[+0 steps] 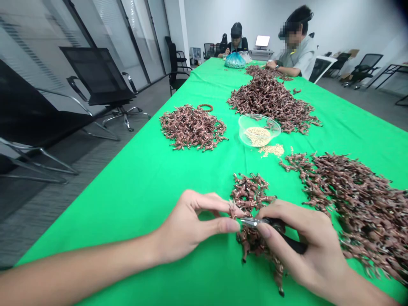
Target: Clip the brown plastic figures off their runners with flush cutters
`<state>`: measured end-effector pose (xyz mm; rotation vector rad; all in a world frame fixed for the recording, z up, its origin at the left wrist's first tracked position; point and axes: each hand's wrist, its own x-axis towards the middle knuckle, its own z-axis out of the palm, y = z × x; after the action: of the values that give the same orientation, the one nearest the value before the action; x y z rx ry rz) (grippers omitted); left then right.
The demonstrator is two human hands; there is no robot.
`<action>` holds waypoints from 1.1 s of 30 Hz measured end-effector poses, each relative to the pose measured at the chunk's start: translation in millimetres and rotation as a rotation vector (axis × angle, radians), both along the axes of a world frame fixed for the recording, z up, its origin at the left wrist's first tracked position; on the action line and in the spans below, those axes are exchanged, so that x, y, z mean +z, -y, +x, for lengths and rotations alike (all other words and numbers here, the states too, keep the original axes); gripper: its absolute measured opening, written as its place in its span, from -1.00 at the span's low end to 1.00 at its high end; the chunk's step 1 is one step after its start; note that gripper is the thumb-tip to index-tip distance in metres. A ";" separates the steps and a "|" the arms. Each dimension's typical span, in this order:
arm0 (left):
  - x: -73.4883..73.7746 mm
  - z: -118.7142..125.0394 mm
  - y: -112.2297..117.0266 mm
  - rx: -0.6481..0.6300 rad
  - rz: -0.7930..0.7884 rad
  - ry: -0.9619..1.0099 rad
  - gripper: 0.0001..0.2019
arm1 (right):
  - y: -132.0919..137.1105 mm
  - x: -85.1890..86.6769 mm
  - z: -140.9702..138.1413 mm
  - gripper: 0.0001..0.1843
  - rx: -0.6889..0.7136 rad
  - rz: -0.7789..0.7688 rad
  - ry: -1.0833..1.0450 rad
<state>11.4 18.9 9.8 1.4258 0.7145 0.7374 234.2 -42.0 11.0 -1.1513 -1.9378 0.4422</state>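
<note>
Between the thumb and fingers of my left hand point(191, 225) is a small brown animal figurine point(233, 210), partly covered by the fingertips. My right hand point(314, 244) grips pliers with dark handles point(293, 243). Their silvery jaws point(250, 221) point left, close to the figurine and my left thumb. Whether the jaws touch the figurine I cannot tell. Beneath and behind both hands lies a small heap of similar brown figurines point(250, 190), partly hidden by my right hand.
A large figurine pile point(353, 195) spreads at the right, others point(193, 129) point(270, 100) farther back. Beside a clear plastic bowl point(243, 135) of tiny pale pieces, some pieces point(272, 150) lie spilled on the green cloth point(137, 204). Two people point(298, 55) point(236, 40) sit at the far end.
</note>
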 end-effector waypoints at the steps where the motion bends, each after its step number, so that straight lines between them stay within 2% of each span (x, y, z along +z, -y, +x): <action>1: -0.8 -0.5 -0.6 0.001 -0.017 -0.006 -0.84 | -0.5 -0.2 0.2 -0.90 0.007 0.009 0.004; 10: -0.5 -0.4 -1.0 -0.046 -0.010 -0.030 -0.86 | -3.2 -3.5 0.0 -0.78 0.044 0.154 0.073; 27: 1.9 0.7 0.4 -0.074 -0.015 -0.028 -0.87 | 0.9 -5.4 0.6 -0.84 0.005 0.210 0.125; 33: 1.5 1.8 2.6 -0.022 0.075 -0.059 -0.86 | 2.5 -4.1 -3.7 -0.91 -0.030 0.159 0.131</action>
<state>13.2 16.3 11.3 1.5265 0.7217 0.7137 230.5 -44.5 6.9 -1.1283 -2.0251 0.1958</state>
